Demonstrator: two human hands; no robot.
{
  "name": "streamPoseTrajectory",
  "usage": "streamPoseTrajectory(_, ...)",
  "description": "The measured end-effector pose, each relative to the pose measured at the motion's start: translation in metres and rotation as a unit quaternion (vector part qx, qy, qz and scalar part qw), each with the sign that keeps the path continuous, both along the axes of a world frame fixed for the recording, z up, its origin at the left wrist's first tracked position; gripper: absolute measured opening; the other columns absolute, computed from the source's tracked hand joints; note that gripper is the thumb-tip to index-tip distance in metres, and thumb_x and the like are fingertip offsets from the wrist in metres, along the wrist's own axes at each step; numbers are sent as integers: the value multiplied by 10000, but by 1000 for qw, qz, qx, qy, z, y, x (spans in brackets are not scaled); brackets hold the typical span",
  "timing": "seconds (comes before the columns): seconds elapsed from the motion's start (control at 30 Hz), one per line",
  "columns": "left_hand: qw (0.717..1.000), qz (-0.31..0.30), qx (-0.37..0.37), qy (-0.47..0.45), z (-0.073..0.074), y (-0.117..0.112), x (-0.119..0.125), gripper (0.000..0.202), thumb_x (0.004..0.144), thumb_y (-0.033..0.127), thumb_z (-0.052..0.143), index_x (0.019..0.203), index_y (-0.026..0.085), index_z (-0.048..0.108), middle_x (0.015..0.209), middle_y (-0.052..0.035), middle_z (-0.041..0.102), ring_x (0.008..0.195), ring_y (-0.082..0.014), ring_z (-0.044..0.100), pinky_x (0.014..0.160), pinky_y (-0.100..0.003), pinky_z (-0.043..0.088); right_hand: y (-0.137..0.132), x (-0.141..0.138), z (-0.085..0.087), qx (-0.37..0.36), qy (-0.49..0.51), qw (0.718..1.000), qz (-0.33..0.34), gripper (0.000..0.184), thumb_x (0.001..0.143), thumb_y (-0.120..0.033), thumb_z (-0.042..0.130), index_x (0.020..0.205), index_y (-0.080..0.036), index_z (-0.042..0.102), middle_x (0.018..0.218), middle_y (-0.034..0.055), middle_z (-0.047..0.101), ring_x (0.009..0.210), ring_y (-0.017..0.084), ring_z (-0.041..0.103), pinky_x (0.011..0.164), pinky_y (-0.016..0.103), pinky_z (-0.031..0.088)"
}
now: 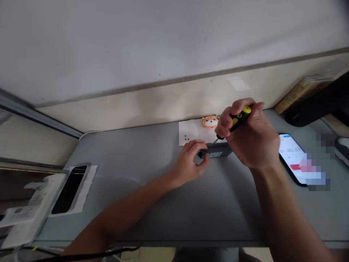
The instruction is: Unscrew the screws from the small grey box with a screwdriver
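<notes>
Screwdriver point(236, 120): rigid, light; clenched in right grip point(252, 140), centre right.
Box point(218, 150): small, stiff; pinched by left grip point(192, 160).

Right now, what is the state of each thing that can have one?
Left hand: closed on the end of the small dark box.
Right hand: grip shut on the screwdriver, tip down at the box.
Small dark box: lying flat on the table.
Phone: screen lit, showing a timer.

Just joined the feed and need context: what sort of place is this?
Probably a home or office desk used for small repairs: grey desk against a wall, phone running a timer, screwdriver on a small dark box.
</notes>
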State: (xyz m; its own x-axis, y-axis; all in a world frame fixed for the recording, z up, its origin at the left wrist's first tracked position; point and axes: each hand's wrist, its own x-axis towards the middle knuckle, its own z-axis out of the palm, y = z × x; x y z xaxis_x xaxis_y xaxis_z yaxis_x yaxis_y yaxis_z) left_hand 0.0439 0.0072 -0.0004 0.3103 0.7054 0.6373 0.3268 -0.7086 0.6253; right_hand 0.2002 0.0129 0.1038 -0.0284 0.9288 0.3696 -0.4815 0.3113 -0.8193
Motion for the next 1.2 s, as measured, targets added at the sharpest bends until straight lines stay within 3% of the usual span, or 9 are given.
streamPoseTrajectory(0.13,1000,6,-9,1,-1,0,0,217,857,91,615,1004,243,567,1043,-45,703,987,-200,681,910,-383,553,-2,-8,-1,-11,28,1000,-8,344,899,-592,679,877,-280,534,679,-29,478,549,141,421,515,298,406)
streamPoseTrajectory(0.23,1000,6,-10,5,-1,0,0,214,861,84,612,1000,240,566,1043,-47,702,992,-198,681,913,-377,552,-2,-8,-4,-16,10,1000,-25,358,862,-548,748,867,-285,506,709,-29,500,577,144,462,526,294,433)
streamPoseTrajectory(0.37,1000,0,-6,5,1,1,0,204,867,94,615,999,239,560,1040,-51,701,995,-201,678,914,-379,552,-1,-4,-3,-23,-8,1000,-16,350,914,-583,666,869,-260,538,775,6,542,643,163,532,560,318,477)
streamPoseTrajectory(0.53,1000,-1,3,-7,1,1,0,211,865,89,598,1007,241,563,1030,-43,694,985,-192,675,904,-360,551,-2,0,2,-15,9,1000,21,404,957,-616,576,804,-248,507,658,-29,445,533,131,427,501,298,436)
streamPoseTrajectory(0.73,1000,-2,-6,-13,0,1,0,206,859,99,596,1006,240,563,1002,-38,694,962,-190,669,888,-349,542,-3,-2,4,-20,13,1000,-10,463,952,-671,531,761,-255,461,622,-41,361,498,126,347,449,282,375)
streamPoseTrajectory(1.2,1000,-8,-10,-9,3,1,-1,154,907,148,574,1028,241,551,993,-41,688,957,-193,667,888,-360,534,-5,-6,4,-9,17,1000,-12,523,930,-736,495,743,-248,480,625,-33,352,512,125,319,441,275,362)
